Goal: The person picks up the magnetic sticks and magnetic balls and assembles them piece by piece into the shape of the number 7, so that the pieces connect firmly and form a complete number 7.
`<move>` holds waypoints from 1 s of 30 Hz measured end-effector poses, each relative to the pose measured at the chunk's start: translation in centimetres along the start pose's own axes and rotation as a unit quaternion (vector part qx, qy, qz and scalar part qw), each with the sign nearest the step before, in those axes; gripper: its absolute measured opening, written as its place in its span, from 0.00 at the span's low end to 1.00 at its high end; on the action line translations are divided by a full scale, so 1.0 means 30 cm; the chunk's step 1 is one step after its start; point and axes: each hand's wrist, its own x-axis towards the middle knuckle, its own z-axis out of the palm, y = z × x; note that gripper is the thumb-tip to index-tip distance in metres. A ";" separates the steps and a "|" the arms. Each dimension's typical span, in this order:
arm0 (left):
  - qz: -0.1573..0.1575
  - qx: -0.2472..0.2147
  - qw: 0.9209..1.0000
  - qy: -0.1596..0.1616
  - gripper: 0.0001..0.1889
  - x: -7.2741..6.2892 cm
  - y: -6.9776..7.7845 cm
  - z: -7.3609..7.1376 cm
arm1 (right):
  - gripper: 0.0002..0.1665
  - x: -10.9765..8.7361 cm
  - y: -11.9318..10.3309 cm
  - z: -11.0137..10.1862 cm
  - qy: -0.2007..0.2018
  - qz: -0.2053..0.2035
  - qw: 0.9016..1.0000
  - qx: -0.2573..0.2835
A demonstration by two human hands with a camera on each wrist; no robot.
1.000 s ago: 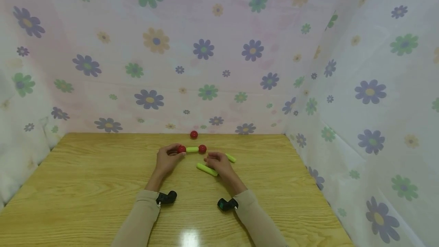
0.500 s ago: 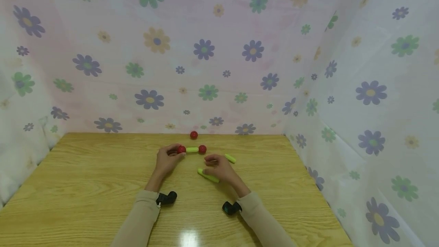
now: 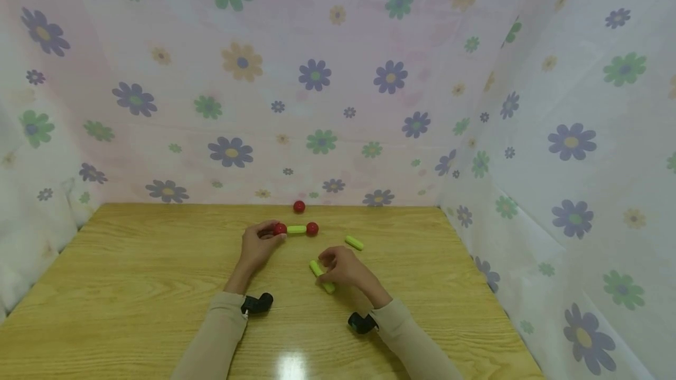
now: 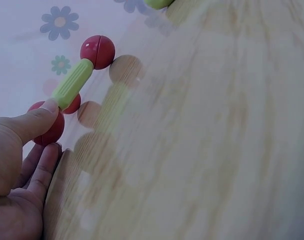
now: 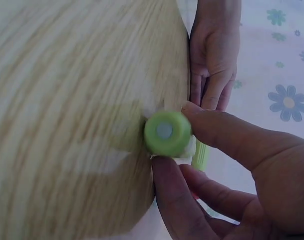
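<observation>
My left hand (image 3: 257, 248) holds a red ball (image 3: 280, 229) between thumb and fingers. A short green rod (image 3: 297, 230) joins it to a second red ball (image 3: 312, 228) on the right. In the left wrist view the thumb lies over the held ball, where the green rod (image 4: 73, 84) meets it. My right hand (image 3: 345, 268) pinches a longer green rod (image 3: 315, 266), which slants toward me and is partly covered by the thumb. From the right wrist, this green rod (image 5: 166, 134) shows end-on, with a pale grey disc in its tip, thumb and forefinger at its sides.
Another red ball (image 3: 299, 207) sits at the back of the wooden table (image 3: 158, 263), close to the flowered curtain (image 3: 317, 104). Right of the joined pieces lies a further short green rod (image 3: 354, 243). Both wrists wear black cameras.
My right hand has drawn back toward me with the longer green rod, which now slants more steeply. The loose short rod is now fully uncovered. The left hand has stayed put.
</observation>
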 end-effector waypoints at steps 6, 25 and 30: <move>0.001 -0.003 1.000 -0.002 0.22 -0.002 0.004 -0.001 | 0.26 -0.009 -0.002 0.012 -0.004 0.022 1.000 -0.010; 0.004 0.001 1.000 -0.003 0.22 0.001 -0.007 -0.001 | 0.32 -0.026 -0.010 0.068 -0.042 0.077 0.980 0.176; 0.009 0.005 1.000 -0.004 0.22 0.000 -0.001 0.000 | 0.36 -0.015 -0.003 0.085 -0.065 0.103 0.941 0.315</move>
